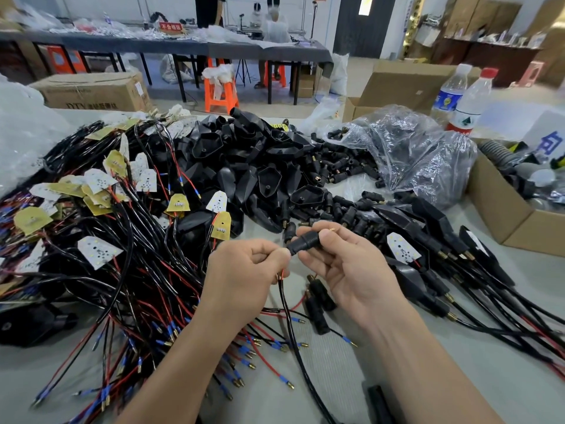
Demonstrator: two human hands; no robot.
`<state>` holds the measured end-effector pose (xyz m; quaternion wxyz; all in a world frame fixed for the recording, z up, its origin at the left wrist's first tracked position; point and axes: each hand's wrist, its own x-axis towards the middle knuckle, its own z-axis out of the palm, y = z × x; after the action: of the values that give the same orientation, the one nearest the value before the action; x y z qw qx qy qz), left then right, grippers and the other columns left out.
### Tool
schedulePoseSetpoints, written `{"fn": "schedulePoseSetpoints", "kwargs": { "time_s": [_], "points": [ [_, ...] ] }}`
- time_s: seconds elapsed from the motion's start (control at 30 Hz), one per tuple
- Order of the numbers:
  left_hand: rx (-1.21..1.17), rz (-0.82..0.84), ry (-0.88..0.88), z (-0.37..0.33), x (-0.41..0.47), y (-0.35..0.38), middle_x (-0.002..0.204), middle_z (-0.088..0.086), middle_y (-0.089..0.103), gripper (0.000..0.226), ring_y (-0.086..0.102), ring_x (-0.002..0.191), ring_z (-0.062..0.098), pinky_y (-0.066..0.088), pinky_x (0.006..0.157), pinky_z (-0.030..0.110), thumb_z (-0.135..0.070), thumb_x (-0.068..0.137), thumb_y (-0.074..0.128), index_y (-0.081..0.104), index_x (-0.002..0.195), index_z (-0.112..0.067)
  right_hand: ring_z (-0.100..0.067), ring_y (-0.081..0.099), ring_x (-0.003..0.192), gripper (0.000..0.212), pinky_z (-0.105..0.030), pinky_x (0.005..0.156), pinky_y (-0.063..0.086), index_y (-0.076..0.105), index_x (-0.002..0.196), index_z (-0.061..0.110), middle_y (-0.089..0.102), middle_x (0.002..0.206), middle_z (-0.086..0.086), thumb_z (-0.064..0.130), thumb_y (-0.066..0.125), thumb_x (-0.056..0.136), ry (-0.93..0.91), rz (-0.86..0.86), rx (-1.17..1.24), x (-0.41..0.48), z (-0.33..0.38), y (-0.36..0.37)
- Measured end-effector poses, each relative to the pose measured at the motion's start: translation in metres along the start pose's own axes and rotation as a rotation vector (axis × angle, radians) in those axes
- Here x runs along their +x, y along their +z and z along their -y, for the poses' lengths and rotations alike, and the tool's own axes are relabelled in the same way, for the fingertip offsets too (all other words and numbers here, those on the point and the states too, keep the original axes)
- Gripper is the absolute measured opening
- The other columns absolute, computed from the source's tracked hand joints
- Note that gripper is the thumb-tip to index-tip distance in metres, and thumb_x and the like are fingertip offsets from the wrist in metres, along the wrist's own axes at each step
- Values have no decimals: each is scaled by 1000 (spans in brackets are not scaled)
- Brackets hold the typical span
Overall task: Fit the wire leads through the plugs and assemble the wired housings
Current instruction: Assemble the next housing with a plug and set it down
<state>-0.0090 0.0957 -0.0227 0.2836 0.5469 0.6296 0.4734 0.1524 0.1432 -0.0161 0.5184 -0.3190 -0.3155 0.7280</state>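
Because the leads must enter its narrow mouth, the right hand (pixel 345 264) pinches the black ribbed plastic plug (pixel 305 242) level between thumb and fingertips, with the mouth turned left. The left hand (pixel 247 270), fingers curled, pinches the end of the black sheathed cable (pixel 290 325) right at that mouth; whether the leads are inside is hidden. Both forearms reach in from the near edge over the grey desk (pixel 532 276), and the heap of black plastic housings (pixel 244 154) lies beyond.
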Motion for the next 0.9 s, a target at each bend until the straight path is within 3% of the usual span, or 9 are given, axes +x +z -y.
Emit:
{"fn": "schedulePoseSetpoints", "kwargs": {
  "time_s": [0.1, 0.27, 0.33, 0.4, 0.5, 0.57, 0.73, 0.9],
  "points": [
    [-35, 76, -55, 0, 4, 1, 67, -8, 76, 25, 71, 59, 7, 52, 56, 13, -22, 95, 71, 79, 72, -25, -23, 76, 79, 17, -28, 66, 61, 64, 95, 4, 77, 99, -19, -3, 50, 101, -69, -58, 28, 1, 2, -2],
    [152, 21, 24, 4, 2, -3, 54, -6, 69, 30, 62, 49, 17, 53, 52, 29, -24, 91, 71, 74, 61, -23, -22, 76, 83, 18, -27, 68, 61, 64, 97, 5, 77, 100, -17, -5, 50, 101, -64, -1, -86, 1, -2, -1],
    [200, -18, 86, 6, 1, -5, 49, -5, 64, 31, 54, 41, 15, 46, 45, 27, -21, 90, 72, 72, 59, -20, -22, 76, 84, 19, -27, 69, 61, 64, 95, 6, 77, 100, -16, -5, 50, 101, -69, 15, -142, 1, -1, -2],
    [214, -50, 143, 4, 0, -6, 50, -7, 64, 24, 52, 39, 11, 45, 43, 23, -18, 89, 74, 74, 66, -23, -23, 76, 84, 19, -27, 70, 61, 65, 92, 6, 77, 100, -17, -5, 52, 100, -79, 19, -190, 1, 2, -3],
    [193, -128, 205, 0, 0, -4, 51, -6, 62, 23, 50, 40, 15, 49, 49, 30, -15, 85, 78, 77, 80, -37, -23, 75, 80, 21, -26, 69, 61, 67, 88, 6, 77, 93, -16, -6, 53, 99, -120, -16, -232, 1, 4, -5],
    [175, -163, 226, -1, -1, -1, 51, -4, 61, 22, 47, 40, 14, 47, 47, 28, -13, 84, 79, 80, 85, -35, -21, 76, 78, 26, -26, 68, 61, 69, 84, 8, 77, 89, -15, -6, 54, 100, -135, -24, -223, 0, 2, -5],
    [138, -151, 147, 1, -2, -2, 54, -7, 67, 19, 60, 50, 21, 48, 46, 27, -13, 83, 78, 80, 74, -29, -22, 76, 80, 33, -27, 68, 61, 71, 77, 12, 77, 91, -16, -5, 54, 100, -69, 5, -169, 0, -4, -1],
    [-40, -92, 40, -2, 0, -3, 63, -16, 73, 12, 69, 60, 2, 52, 60, 13, -21, 85, 80, 78, 82, -33, -21, 76, 74, 26, -27, 67, 61, 69, 81, 8, 76, 88, -16, -3, 53, 100, -74, -18, -86, 0, -2, 2]
  ]
}}
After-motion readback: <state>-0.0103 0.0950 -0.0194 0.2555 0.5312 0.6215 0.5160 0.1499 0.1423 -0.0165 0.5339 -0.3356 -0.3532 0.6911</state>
